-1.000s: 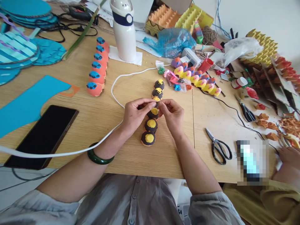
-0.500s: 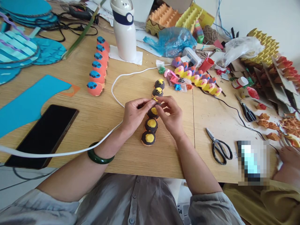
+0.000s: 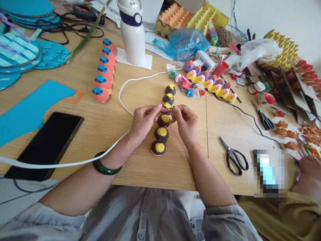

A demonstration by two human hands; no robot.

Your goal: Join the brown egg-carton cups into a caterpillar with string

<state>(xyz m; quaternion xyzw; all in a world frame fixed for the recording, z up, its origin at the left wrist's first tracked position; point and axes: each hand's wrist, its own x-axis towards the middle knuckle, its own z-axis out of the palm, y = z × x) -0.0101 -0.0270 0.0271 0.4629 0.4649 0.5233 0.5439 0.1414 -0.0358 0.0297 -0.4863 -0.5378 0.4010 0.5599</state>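
A strip of egg-carton cups point(image 3: 161, 133) runs away from me on the table, each dome covered in black with a yellow disc on top. The far domes also carry small black marks on the yellow. On the left side of the third dome from the far end is my left hand point(image 3: 144, 122), its thumb and forefinger closed together at the dome's edge. My right hand point(image 3: 187, 124) is at the dome's right side, with thumb and forefinger pinched. Whatever either pinch holds is too small or hidden to make out.
An orange strip of cups with blue tops point(image 3: 102, 82) stands to the left, near a white bottle point(image 3: 132, 36). A white cable point(image 3: 122, 97) curves past my left hand. Scissors point(image 3: 233, 157) lie right, a phone point(image 3: 45, 144) left. Another person's hand point(image 3: 311, 167) rests at far right.
My hands have moved apart from over the third dome to either side of it. Its yellow disc with black marks now shows.
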